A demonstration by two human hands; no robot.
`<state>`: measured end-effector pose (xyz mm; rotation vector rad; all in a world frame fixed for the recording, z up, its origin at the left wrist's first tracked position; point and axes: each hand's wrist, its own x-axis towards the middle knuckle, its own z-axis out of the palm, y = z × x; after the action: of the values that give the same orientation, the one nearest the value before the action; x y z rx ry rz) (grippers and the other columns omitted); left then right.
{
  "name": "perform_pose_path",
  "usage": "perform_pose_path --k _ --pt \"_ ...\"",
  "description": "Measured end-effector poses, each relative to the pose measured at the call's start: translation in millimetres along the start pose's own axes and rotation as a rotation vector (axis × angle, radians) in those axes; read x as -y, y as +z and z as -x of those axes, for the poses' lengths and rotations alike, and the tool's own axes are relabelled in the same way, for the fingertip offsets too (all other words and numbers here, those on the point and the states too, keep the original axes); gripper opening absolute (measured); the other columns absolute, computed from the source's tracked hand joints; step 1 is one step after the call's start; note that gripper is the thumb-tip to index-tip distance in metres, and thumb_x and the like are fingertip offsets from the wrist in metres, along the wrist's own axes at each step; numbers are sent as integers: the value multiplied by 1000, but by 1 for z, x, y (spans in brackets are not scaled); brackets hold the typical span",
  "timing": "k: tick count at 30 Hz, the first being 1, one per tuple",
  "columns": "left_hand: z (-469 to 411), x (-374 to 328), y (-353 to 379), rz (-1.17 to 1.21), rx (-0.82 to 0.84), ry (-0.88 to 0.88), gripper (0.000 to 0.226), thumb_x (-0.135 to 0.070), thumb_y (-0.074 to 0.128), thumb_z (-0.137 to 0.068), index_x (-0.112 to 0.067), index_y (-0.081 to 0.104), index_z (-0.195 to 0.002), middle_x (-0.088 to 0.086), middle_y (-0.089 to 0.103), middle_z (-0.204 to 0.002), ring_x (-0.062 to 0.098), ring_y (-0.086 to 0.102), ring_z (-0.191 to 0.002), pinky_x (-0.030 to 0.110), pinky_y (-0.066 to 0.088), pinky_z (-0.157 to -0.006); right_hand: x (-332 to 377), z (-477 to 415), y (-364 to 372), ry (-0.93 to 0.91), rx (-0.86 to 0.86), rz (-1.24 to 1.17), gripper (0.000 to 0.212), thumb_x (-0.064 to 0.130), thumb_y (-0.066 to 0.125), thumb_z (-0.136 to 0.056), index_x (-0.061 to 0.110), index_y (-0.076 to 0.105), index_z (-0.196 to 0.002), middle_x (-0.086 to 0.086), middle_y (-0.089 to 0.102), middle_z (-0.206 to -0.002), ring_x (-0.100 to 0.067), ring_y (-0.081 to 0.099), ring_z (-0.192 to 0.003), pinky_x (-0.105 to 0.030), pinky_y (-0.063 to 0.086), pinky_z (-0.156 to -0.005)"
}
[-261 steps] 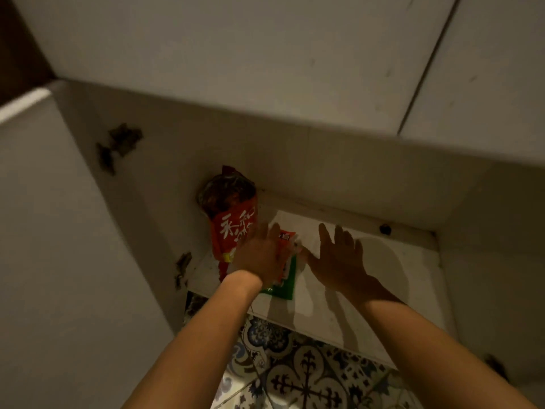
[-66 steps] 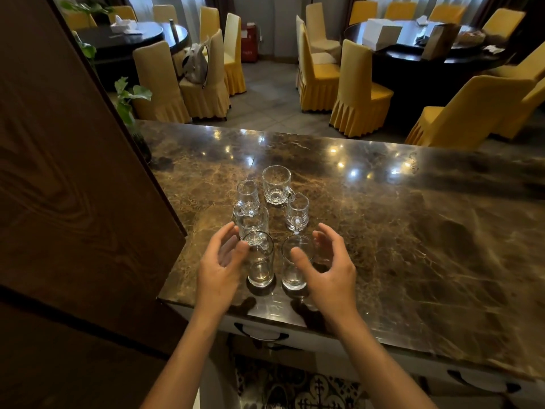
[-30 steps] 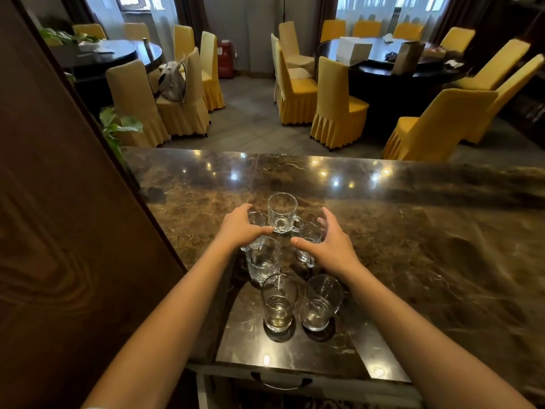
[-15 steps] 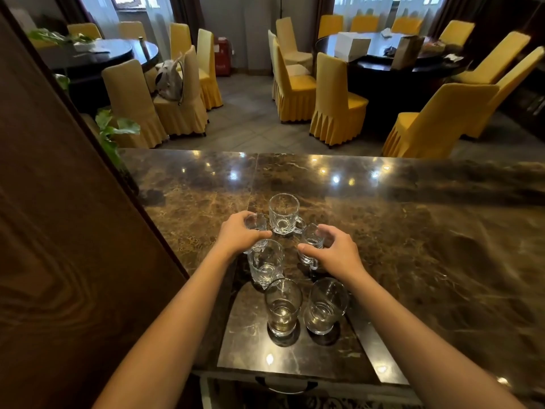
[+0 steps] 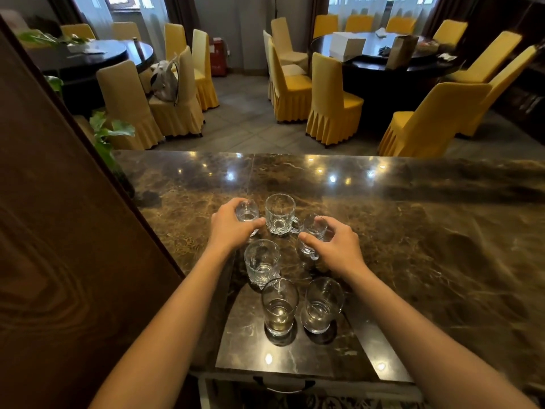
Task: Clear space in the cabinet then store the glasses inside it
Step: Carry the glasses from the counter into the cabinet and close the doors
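Several clear glasses stand clustered on the dark marble counter [image 5: 413, 246]. My left hand [image 5: 231, 228] grips a small glass [image 5: 247, 212] at the back left of the cluster. My right hand [image 5: 336, 246] curls round a small handled glass [image 5: 314, 234] at the back right. Between my hands stands a handled mug [image 5: 280, 214]. A taller mug [image 5: 262, 262] sits in the middle, and two tumblers [image 5: 279, 307] [image 5: 323, 304] stand nearest me. The cabinet under the counter is out of sight apart from a drawer handle [image 5: 283, 386].
A dark wooden panel [image 5: 73, 261] rises close on my left. Beyond the counter's far edge lie a dining room with yellow-covered chairs [image 5: 333, 104], two round dark tables [image 5: 392, 63] and a green plant [image 5: 109, 134]. Bare marble stretches to the right.
Since the cabinet view, I now face the counter. Over the last second my hands closed round the two small back glasses; the right fingers curled tighter on the handled one.
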<state>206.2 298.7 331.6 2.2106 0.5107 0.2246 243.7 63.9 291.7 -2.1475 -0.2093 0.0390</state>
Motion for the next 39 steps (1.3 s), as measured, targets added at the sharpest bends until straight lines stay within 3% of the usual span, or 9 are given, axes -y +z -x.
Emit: perform_pose_path --k 5,9,18,22,24,28,32,34,39 --pt "7 -31 -13 57 -71 92 60 -44 87 -71 -26 67 -124 -2 71 -119 26 62 -116 51 52 -100 10 -3 -17 -54 -37 -43 63 48 83 -77 20 66 -131 7 69 -124 -9 61 -111 -22 44 -92" --pt "18 -69 -15 92 -95 199 56 -45 87 -72 -25 69 -121 -7 72 -114 16 65 -109 45 53 -100 19 -1 -34 -109 -81 -72 54 46 83 -78 24 68 -125 29 64 -104 11 60 -94 -10 43 -81" --pt "60 -145 27 183 -125 316 52 -45 86 -72 -32 67 -119 -18 67 -108 -2 62 -99 11 46 -78 3 14 -99 -167 -140 -167 52 40 85 -79 23 68 -125 19 68 -106 11 61 -97 -13 49 -83" --pt "88 -173 54 233 -116 338 53 -45 86 -73 -35 66 -120 -27 64 -102 -21 58 -91 -3 42 -67 -13 25 -135 -168 -126 -183 50 38 85 -80 26 67 -125 21 67 -102 13 62 -94 -11 49 -82" --pt "105 -183 69 264 -104 356 49 -45 86 -73 -37 65 -117 -30 64 -98 -23 58 -92 -2 44 -71 -22 33 -151 -166 -127 -200 47 37 85 -80 27 68 -122 23 68 -101 14 63 -93 -13 50 -83" --pt "140 -186 104 261 -114 327 50 -51 83 -73 -39 64 -118 -24 68 -105 1 67 -95 20 57 -78 -45 51 -177 -158 -130 -170 55 42 84 -79 23 67 -127 12 71 -117 2 65 -104 -26 55 -93" --pt "172 -168 137 240 -106 257 47 -47 83 -74 -39 64 -117 -23 69 -104 -6 65 -96 20 53 -81 -73 71 -187 -127 -116 -142 60 45 85 -77 22 67 -130 7 72 -120 -10 67 -109 -40 57 -96" --pt "186 -154 152 200 -108 198 50 -46 84 -74 -36 65 -119 -22 69 -102 -8 63 -97 20 51 -85 -85 81 -187 -106 -104 -131 61 44 86 -76 21 68 -129 7 73 -118 -9 68 -107 -40 57 -96" --pt "214 -123 178 91 -110 67 55 -48 82 -75 -31 64 -124 -9 74 -113 11 67 -108 30 53 -91 -106 106 -175 -80 -50 -84 58 50 84 -75 26 69 -125 19 70 -107 1 65 -97 -29 56 -92"
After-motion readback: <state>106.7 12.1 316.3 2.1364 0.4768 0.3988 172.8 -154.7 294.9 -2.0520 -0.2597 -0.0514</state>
